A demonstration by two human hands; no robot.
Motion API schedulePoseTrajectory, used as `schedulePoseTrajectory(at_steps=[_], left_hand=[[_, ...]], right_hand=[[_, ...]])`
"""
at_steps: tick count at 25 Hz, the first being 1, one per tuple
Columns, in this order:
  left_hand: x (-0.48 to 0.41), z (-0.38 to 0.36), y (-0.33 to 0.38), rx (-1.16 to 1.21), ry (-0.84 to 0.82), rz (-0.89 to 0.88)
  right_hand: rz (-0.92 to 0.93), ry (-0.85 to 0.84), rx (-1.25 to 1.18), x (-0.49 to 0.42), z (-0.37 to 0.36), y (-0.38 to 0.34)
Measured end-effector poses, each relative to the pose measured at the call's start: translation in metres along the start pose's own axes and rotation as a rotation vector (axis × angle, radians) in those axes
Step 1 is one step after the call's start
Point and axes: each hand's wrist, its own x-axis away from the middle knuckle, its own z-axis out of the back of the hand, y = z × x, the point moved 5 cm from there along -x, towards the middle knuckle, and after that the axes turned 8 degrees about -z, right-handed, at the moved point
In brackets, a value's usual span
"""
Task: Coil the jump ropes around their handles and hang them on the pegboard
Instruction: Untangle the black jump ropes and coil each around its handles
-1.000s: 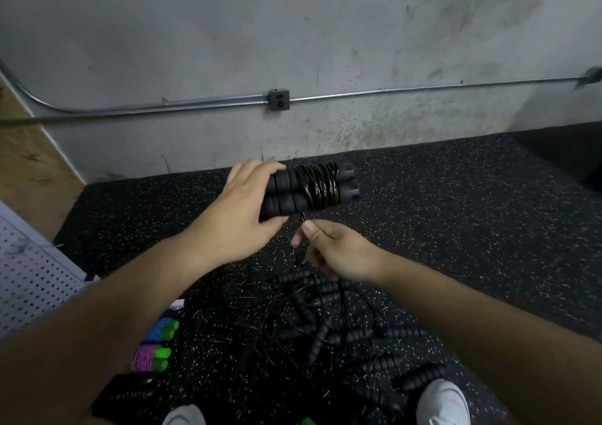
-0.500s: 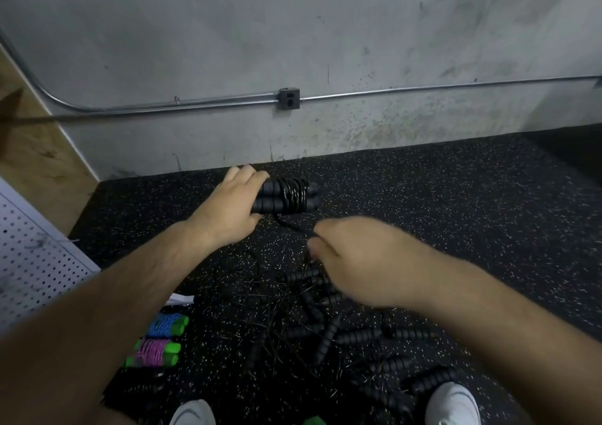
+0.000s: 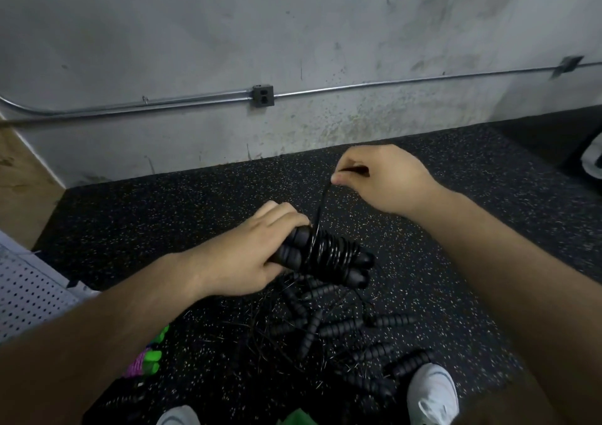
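1. A white pegboard shows at the far left edge; I cannot tell whether it lies flat or leans
2. Just right of it, partly hidden behind the left forearm, a coiled rope bundle in purple and bright green lies on the black speckled floor
3. The left hand is curled round one end of two black ribbed handles, held side by side above the floor and pointing right and a little down
4. On the grey wall behind, a dark outlet box sits on a metal pipe that runs across
5. Black cord is wound in many tight turns round the middle of the handles; one free strand rises from the coil, beside the left fingertips
6. Below the handles, a tangled pile of black jump ropes lies on the floor, its grips crossing one another
7. The right hand is higher and farther off, thumb and forefinger pinching the strand's upper end, the other fingers curled in
8. A white shoe stands at the pile's right edge
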Motion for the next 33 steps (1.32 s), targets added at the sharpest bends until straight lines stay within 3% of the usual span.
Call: schedulePoseTrajectory(at_steps=[3,5,7,8,10,15,20,27,30,33], left_hand=[[0.002,0.007,0.018,0.157,0.095,0.035],[0.004,0.013,0.018,0.252,0.162,0.102],[0.003,0.019,0.012,0.206,0.223,0.145],[0.003,0.022,0.005,0.151,0.249,0.172],[0.003,0.024,-0.012,0.041,0.287,0.247],[0.012,0.034,-0.064,-0.066,0.254,0.421],[0.017,0.023,-0.084,-0.148,0.095,0.419],[0.003,0.004,-0.058,-0.174,-0.043,0.234],[0.001,0.001,-0.035,-0.158,-0.062,0.113],[-0.001,0.003,-0.007,-0.076,-0.046,0.056]], right_hand=[[-0.105,-0.145,-0.409,0.003,-0.012,0.006],[-0.182,-0.357,-0.631,0.018,-0.035,-0.003],[-0.221,-0.565,-0.456,0.035,-0.071,-0.021],[-0.186,-0.568,-0.424,0.041,-0.086,-0.030],[-0.146,-0.534,-0.524,0.047,-0.105,-0.048],[-0.083,-0.543,-0.375,0.057,-0.110,-0.071],[0.099,-0.548,0.038,0.084,-0.061,-0.099],[0.198,-0.077,0.414,0.051,-0.005,-0.083],[0.239,0.022,0.301,0.030,0.007,-0.063],[0.241,-0.012,0.125,0.014,0.007,-0.040]])
